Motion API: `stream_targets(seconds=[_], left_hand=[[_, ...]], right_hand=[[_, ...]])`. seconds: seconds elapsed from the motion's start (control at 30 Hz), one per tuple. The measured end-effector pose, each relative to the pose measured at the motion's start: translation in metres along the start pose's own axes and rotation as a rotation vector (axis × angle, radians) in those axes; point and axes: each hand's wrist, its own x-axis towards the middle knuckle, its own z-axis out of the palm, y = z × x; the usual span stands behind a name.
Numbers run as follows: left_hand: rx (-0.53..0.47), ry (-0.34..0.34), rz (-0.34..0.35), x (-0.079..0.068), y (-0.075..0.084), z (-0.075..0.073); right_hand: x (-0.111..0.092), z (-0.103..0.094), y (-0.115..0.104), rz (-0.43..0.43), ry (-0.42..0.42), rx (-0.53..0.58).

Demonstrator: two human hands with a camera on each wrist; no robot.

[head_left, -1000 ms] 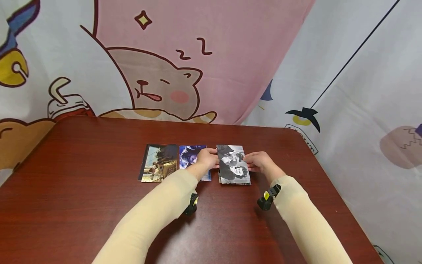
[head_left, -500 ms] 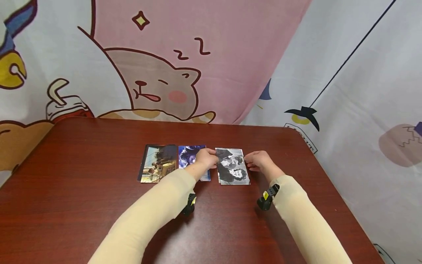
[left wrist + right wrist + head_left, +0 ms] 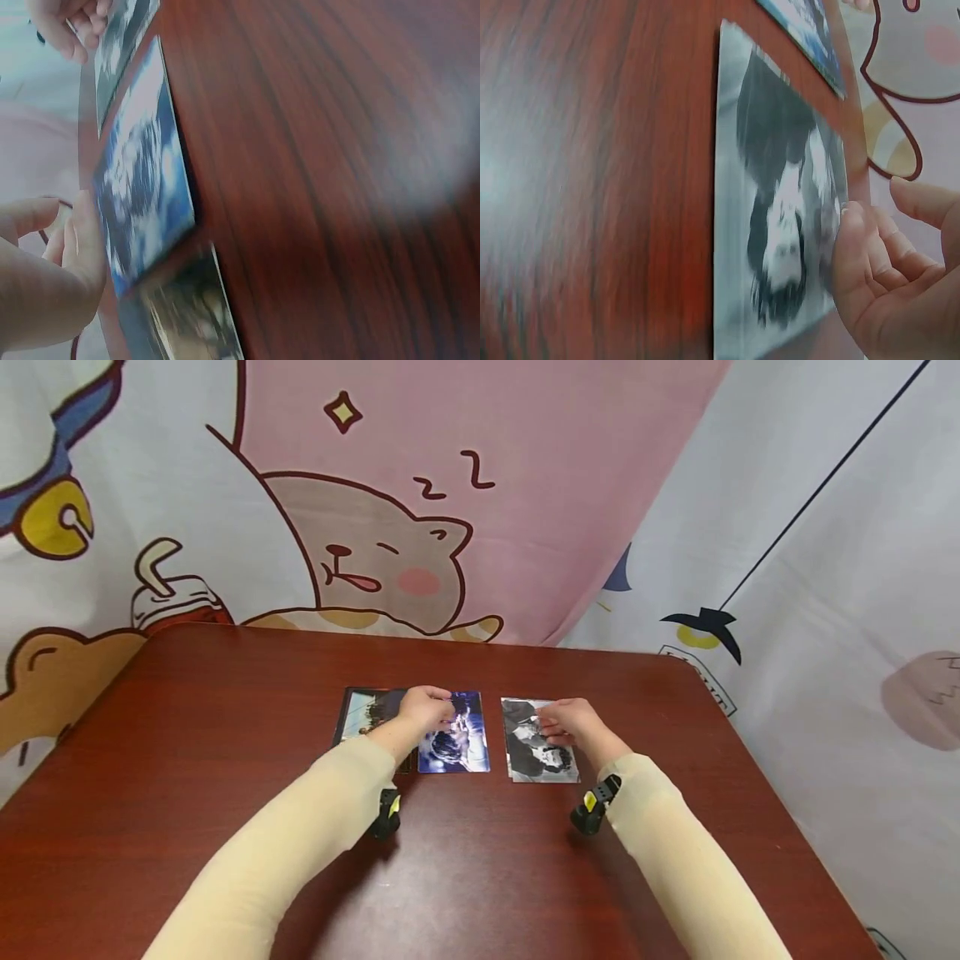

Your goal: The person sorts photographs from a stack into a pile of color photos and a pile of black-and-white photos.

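Note:
My left hand [image 3: 426, 710] hovers over the blue-and-purple photo card [image 3: 459, 747], fingers loosely bent and holding nothing. In the left wrist view, its fingers lie beside the long edge of that blue card [image 3: 146, 172]. My right hand [image 3: 572, 722] is over the right side of a small stack of photo cards, topped by a black-and-white print [image 3: 528, 758] of two people. Its fingers are relaxed, with the fingertips close over the print [image 3: 780, 202] in the right wrist view. A third card, a landscape-like colour picture [image 3: 367, 710], is partly hidden behind my left hand and sleeve.
All three piles lie in a row on the reddish-brown wooden table [image 3: 465, 860]. Behind the table hangs a cloth backdrop [image 3: 555, 468] with cartoon animals. A dark edge shows under the leftmost card. Black wrist cameras [image 3: 589, 808] sit on both wrists.
My left hand has left the gap beside the black-and-white stack and moved left over the blue card. My right hand has shifted left, over the stack's top print. The stack's cards had slid slightly.

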Motion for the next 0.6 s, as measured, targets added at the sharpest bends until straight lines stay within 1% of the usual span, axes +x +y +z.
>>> stream_targets(seconds=[0.1,0.27,0.47,0.6], left_hand=[[-0.006,0.006,-0.018,-0.011,0.005,-0.017],[0.018,0.015,-0.048,-0.014,0.002,-0.035],[0.033,0.01,-0.069,-0.014,-0.003,-0.047],[0.026,-0.015,-0.085,-0.017,-0.004,-0.05]], right_hand=[[0.0,0.01,-0.005,-0.008,-0.022,0.013],[0.004,0.024,-0.008,-0.009,-0.057,0.029],[0.005,0.04,-0.013,-0.039,-0.112,0.06],[0.003,0.049,-0.017,-0.049,-0.15,0.071]])
